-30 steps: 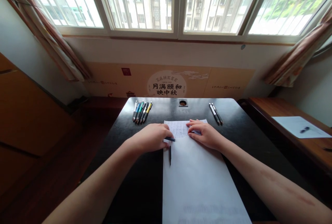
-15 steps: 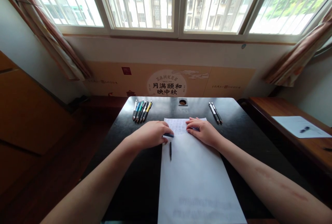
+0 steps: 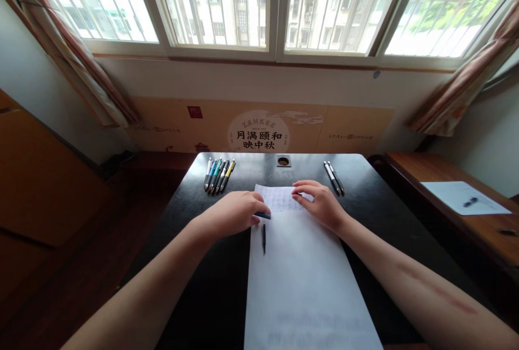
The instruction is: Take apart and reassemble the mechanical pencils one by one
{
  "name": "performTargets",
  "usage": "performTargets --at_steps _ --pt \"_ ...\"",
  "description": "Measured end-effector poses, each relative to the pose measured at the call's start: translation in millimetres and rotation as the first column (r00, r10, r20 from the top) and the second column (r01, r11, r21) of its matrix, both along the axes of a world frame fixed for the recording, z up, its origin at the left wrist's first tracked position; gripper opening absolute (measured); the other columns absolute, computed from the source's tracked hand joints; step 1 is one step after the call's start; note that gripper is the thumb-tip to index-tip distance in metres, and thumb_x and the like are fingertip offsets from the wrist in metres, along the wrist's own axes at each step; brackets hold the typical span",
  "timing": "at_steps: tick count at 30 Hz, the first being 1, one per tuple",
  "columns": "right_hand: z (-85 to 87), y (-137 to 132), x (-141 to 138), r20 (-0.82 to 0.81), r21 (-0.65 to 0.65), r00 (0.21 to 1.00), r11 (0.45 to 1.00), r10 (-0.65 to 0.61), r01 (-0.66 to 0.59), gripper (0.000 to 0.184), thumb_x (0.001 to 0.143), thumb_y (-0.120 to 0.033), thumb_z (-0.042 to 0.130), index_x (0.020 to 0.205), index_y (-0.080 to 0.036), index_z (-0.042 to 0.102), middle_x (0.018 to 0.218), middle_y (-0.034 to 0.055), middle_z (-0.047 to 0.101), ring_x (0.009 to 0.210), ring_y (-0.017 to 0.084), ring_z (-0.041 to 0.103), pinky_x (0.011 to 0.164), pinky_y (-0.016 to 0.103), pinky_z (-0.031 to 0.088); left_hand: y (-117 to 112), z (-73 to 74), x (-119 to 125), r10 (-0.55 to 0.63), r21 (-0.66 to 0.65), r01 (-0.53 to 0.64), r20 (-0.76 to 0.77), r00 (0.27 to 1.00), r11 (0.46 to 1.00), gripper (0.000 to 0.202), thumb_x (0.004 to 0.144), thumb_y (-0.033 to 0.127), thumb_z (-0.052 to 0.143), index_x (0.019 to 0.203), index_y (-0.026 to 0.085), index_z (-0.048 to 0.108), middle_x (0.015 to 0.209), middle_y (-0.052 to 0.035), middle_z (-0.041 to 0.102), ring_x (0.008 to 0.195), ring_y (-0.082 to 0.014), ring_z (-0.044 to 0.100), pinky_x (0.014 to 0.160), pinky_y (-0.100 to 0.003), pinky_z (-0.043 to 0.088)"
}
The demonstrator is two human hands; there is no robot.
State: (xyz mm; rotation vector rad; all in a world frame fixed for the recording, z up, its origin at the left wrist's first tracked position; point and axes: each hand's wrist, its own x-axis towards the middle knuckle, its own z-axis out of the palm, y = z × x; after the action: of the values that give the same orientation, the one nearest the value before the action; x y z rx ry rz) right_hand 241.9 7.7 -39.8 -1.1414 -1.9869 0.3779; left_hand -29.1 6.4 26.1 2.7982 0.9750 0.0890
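Observation:
My left hand (image 3: pixel 240 211) is closed around a dark blue pen barrel (image 3: pixel 263 215), whose end sticks out past the fingers over the left side of the paper. My right hand (image 3: pixel 317 200) pinches a small dark piece (image 3: pixel 299 194) above the printed top part of the sheet; most of it is hidden by the fingers. A long white sheet of paper (image 3: pixel 304 274) lies under both hands, with fine printed rows near its far end. On its left side rests a short black pen part (image 3: pixel 264 239), just below my left hand and apart from it.
Several pens (image 3: pixel 219 175) lie side by side at the black table's (image 3: pixel 182 215) far left corner, and two more pens (image 3: pixel 333 177) at the far right. A round hole with a square frame (image 3: pixel 284 161) sits at the back edge. To the right, a wooden desk (image 3: pixel 409 169) bears another sheet (image 3: pixel 450 194).
My right hand has lifted slightly off the paper, its fingertips now pinched together around a small dark piece. My left hand keeps its hold on the pen barrel. The view has shifted slightly.

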Motion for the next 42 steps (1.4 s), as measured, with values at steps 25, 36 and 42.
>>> performTargets --at_steps 25,36,42 --pt "14.5 -30 -28 -0.494 -0.507 0.859 0.759 0.133 -0.409 0.048 0.089 -0.059 0.066 0.067 -0.016 0.069 0.06 0.0013 0.058 0.057 0.013 0.047 0.056 0.026 0.036 -17 -15.9 31 -0.062 0.15 -0.046 0.644 0.762 0.988 0.005 0.084 0.016 0.071 0.087 0.016 0.076 0.091 -0.0057 0.075 0.078 -0.0173 0.071 0.072 -0.026 0.057" --pt "18.1 -29 -25 -0.505 -0.517 0.857 0.759 0.103 -0.395 0.034 0.084 -0.05 0.075 0.086 -0.016 0.078 0.076 0.0057 0.072 0.066 0.015 0.058 0.063 0.027 0.046 -16 -14.6 27 -0.07 0.179 -0.039 0.566 0.821 0.983 0.012 0.084 0.009 0.068 0.092 0.017 0.072 0.096 -0.0041 0.073 0.081 -0.0166 0.07 0.07 -0.025 0.055" --pt "19.7 -29 -25 -0.521 -0.539 0.851 0.748 0.064 -0.387 0.033 0.082 -0.049 0.077 0.086 -0.016 0.078 0.076 0.006 0.072 0.067 0.016 0.058 0.063 0.028 0.045 -16 -15.0 27 -0.067 0.183 -0.041 0.546 0.835 0.982 0.012 0.086 0.011 0.064 0.093 0.017 0.071 0.097 -0.005 0.073 0.083 -0.0168 0.07 0.071 -0.025 0.055"
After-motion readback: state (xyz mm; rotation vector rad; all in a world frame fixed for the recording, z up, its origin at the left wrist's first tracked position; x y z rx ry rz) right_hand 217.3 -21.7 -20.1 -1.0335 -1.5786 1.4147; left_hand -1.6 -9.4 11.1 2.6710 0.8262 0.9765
